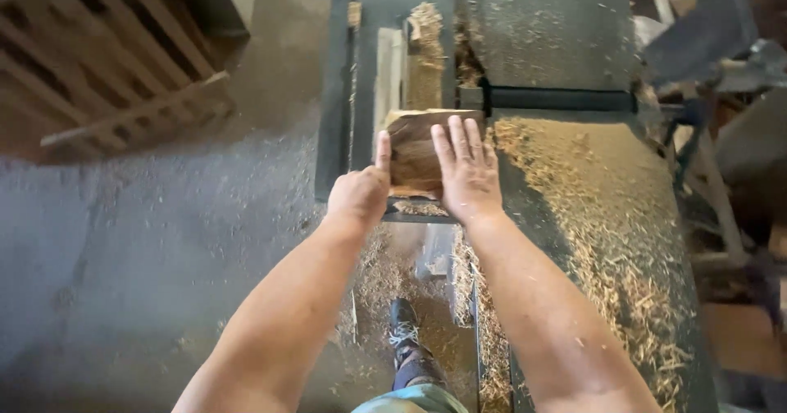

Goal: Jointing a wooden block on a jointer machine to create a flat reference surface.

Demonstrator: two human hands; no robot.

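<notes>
A short block of rough brown wood (414, 147) lies on the dark metal table of a woodworking machine (557, 44). My left hand (361, 193) grips its near left edge, thumb stretched up along the side. My right hand (467, 169) lies flat on top of the block with fingers spread and pressed down. Just beyond the block, a pale upright fence (392, 73) and a heap of wood shavings (426, 28) mark the cutter slot.
Shavings and sawdust (623, 265) cover the right half of the machine table and spill down its front. A wooden pallet (106, 61) leans at top left over a dusty concrete floor (147, 249). My shoe (406, 335) stands below the table. Grey machinery parts (713, 44) crowd the right.
</notes>
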